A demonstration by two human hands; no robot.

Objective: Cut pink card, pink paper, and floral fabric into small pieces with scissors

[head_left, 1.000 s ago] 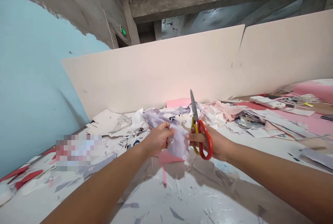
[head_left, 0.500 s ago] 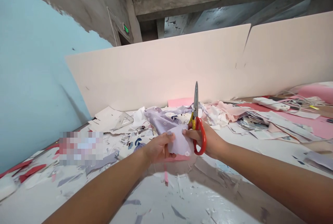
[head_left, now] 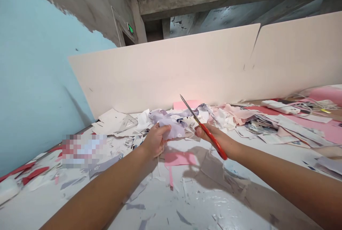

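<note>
My left hand (head_left: 155, 140) pinches a crumpled piece of pale lilac floral fabric (head_left: 173, 129), which rests against a heap of printed cloth scraps (head_left: 171, 116). My right hand (head_left: 214, 138) grips red-handled scissors (head_left: 203, 126), and its fingers hide most of the handles. The closed steel blades point up and left, with the tip well above the fabric and apart from it. A small gap separates my two hands.
A white work table (head_left: 187, 201) is littered with scraps, and a pink paper piece (head_left: 179, 158) lies below my hands. A clear set square (head_left: 127, 124) sits at the back left, a white power strip (head_left: 280, 107) at the back right. A tall pale board (head_left: 160, 73) stands behind.
The scissors have tipped from nearly upright to a low slant pointing left. My right hand has drawn away from the fabric, and my left hand has moved the fabric back onto the heap.
</note>
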